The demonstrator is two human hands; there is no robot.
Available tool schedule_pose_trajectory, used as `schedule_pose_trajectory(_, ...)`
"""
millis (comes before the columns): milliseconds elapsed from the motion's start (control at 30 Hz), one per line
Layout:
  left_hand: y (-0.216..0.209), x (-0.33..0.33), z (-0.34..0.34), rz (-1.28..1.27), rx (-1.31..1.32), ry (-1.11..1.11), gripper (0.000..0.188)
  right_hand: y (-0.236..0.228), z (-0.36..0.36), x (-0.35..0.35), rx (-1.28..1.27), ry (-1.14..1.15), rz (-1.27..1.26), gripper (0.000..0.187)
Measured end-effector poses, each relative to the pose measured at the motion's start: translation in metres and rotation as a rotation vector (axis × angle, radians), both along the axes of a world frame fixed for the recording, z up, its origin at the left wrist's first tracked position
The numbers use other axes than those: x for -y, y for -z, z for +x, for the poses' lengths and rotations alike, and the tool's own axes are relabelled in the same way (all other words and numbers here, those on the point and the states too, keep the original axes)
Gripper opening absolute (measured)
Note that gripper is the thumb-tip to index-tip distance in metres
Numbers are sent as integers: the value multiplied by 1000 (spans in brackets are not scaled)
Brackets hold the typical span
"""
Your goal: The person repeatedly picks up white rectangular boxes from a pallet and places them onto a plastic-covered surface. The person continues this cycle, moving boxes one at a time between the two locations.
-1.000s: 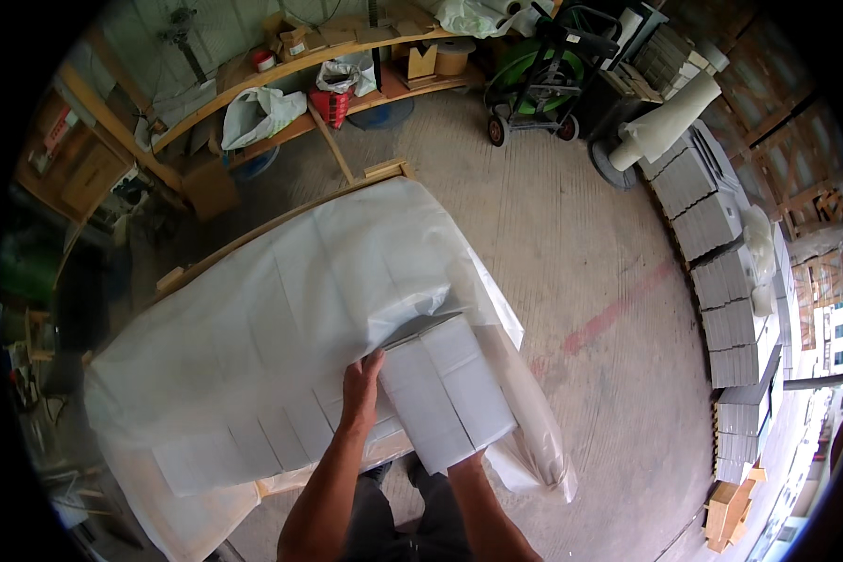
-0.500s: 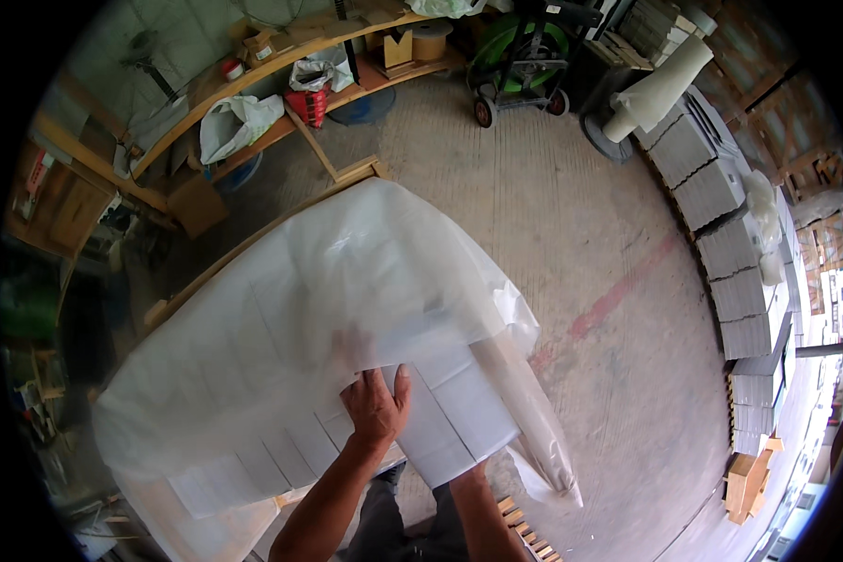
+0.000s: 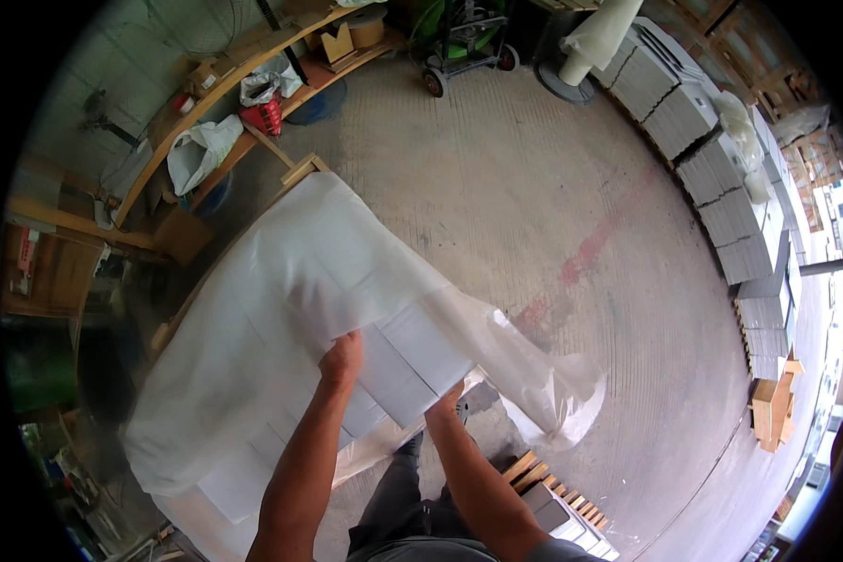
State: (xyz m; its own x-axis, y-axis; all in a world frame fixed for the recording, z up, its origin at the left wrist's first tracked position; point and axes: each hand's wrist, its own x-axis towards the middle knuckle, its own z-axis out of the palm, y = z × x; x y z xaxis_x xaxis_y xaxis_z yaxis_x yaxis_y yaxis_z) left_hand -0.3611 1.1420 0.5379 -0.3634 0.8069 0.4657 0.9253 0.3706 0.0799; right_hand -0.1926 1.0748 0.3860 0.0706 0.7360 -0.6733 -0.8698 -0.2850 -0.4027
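The white box (image 3: 425,345) had moved inward, lying partly under the plastic sheet (image 3: 272,258), near end left uncovered. Our right hand (image 3: 448,400) grasped its corner; we couldn't tell the grip of our left hand (image 3: 341,357).

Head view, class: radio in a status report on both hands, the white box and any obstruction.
Left hand at edge of translucent sheet, fingers veiled. Right hand at near edge of white box, grip partly hidden. Sheet drapes over box's far end.
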Motion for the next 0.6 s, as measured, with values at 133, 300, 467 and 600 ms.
schedule_pose_trajectory(133,29,4,-15,-364,-358,70,58,14,18,6,424,-218,-124,43)
schedule_pose_trajectory(300,39,-1,-19,-746,-1211,155,46,-18,91,88,548,-727,-164,42)
schedule_pose_trajectory(467,101,-15,-51,-425,422,-16,66,6,215,287,598,-529,-472,35)
schedule_pose_trajectory(600,83,-10,-49,-614,595,43,54,-3,281,487,827,-268,-849,27)
